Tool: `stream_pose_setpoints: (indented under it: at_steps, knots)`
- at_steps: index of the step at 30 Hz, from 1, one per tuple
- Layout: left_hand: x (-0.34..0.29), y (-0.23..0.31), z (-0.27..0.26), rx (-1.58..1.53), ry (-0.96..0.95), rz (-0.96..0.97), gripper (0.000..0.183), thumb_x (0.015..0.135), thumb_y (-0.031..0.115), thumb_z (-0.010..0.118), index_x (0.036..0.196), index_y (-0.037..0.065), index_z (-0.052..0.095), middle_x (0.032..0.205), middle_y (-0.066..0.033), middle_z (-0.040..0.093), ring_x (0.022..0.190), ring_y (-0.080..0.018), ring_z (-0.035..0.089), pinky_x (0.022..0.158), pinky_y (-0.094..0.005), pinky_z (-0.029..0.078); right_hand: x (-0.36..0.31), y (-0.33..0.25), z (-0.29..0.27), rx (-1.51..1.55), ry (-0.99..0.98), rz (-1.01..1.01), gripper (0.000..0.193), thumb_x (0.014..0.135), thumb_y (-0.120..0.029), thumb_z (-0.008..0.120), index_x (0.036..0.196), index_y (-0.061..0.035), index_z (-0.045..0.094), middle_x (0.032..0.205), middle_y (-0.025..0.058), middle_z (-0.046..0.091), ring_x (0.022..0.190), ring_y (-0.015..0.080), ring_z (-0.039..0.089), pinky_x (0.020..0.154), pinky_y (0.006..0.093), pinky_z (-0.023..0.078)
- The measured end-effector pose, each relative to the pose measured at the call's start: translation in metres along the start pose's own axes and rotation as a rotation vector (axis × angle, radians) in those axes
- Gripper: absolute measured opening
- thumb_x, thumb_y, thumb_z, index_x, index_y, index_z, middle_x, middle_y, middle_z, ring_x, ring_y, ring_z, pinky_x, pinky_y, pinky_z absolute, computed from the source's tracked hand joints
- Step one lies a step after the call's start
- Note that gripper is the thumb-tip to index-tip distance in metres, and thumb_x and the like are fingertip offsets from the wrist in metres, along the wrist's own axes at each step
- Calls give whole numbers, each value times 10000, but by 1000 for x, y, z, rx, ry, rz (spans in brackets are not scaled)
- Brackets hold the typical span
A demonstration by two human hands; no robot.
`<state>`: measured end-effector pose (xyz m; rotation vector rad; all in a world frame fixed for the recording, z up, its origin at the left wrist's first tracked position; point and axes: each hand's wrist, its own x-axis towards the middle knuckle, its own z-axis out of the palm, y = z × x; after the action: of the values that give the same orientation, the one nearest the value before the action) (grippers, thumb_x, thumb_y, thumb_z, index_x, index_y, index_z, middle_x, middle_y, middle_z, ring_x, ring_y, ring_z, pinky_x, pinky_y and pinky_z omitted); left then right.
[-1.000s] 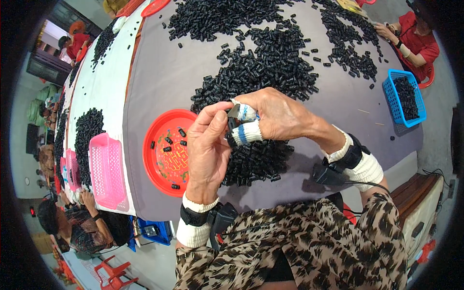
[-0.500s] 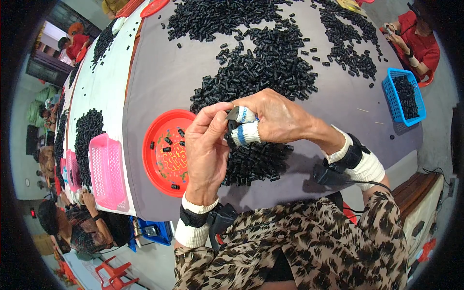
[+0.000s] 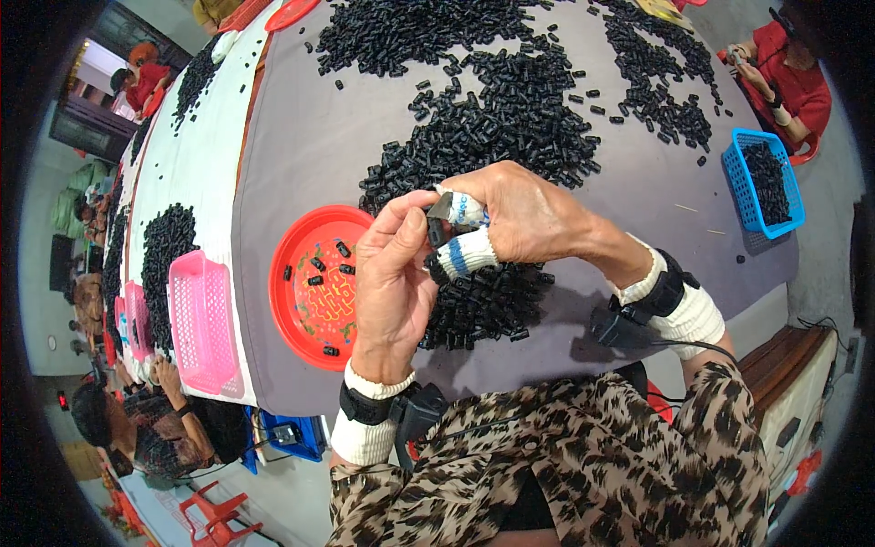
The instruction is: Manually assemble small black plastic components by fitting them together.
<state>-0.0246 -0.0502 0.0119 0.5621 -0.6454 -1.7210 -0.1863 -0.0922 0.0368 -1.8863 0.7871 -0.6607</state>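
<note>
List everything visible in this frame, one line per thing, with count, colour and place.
small plastic pieces: too many to count, black, heaped across the table and under the hands
table: one, grey cover, centre
round tray: one, red, left of the hands, a few black pieces in it
pink baskets: at least two, neighbouring white table, left
blue basket: one, right table edge, holding black pieces
other people: several, top right and far left
left hand: one, pinching a black piece
right hand: one, taped fingertips, meeting the left hand
</note>
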Motion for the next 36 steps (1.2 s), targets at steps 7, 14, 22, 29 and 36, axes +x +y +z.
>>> stream_pose_setpoints:
  at_steps: [7, 14, 22, 29, 36]
  knots:
    - [-1, -1, -1, 12, 13, 6, 193, 874, 123, 537, 1021, -1, 558, 952, -70, 604, 861, -143, 591, 773, -277, 489, 1, 0, 2, -51, 16, -28, 379, 675, -342, 680, 725, 14, 561, 614, 144, 564, 542, 248, 526, 552, 359, 419]
    - [-2, -1, 0, 45, 44, 8, 202, 882, 127, 515, 1029, -10, 535, 917, -76, 592, 848, -157, 585, 781, -289, 491, 1, 2, 3, -50, -9, 21, 369, 693, -331, 663, 700, 18, 543, 604, 147, 560, 537, 260, 532, 544, 370, 419]
    - [0, -2, 5, -2, 76, 1, 200, 873, 116, 538, 1039, 4, 547, 921, -63, 597, 840, -131, 575, 771, -285, 480, -2, -1, 7, -21, 74, -16, 330, 688, -297, 671, 734, 13, 568, 627, 135, 575, 549, 257, 541, 551, 357, 431]
    - [-4, 0, 3, -98, 54, 10, 195, 843, 89, 566, 1023, 15, 547, 909, -68, 595, 844, -130, 577, 762, -274, 481, -1, -4, 8, 20, 155, 9, 294, 650, -248, 692, 744, 7, 579, 649, 116, 584, 573, 200, 556, 541, 328, 435]
    - [2, 1, 5, 44, 135, -25, 188, 790, 35, 577, 974, 12, 548, 843, -58, 599, 776, -125, 583, 718, -264, 486, 0, 0, 10, -31, 153, 12, 299, 638, -243, 700, 733, 10, 573, 648, 111, 589, 572, 200, 562, 542, 321, 439]
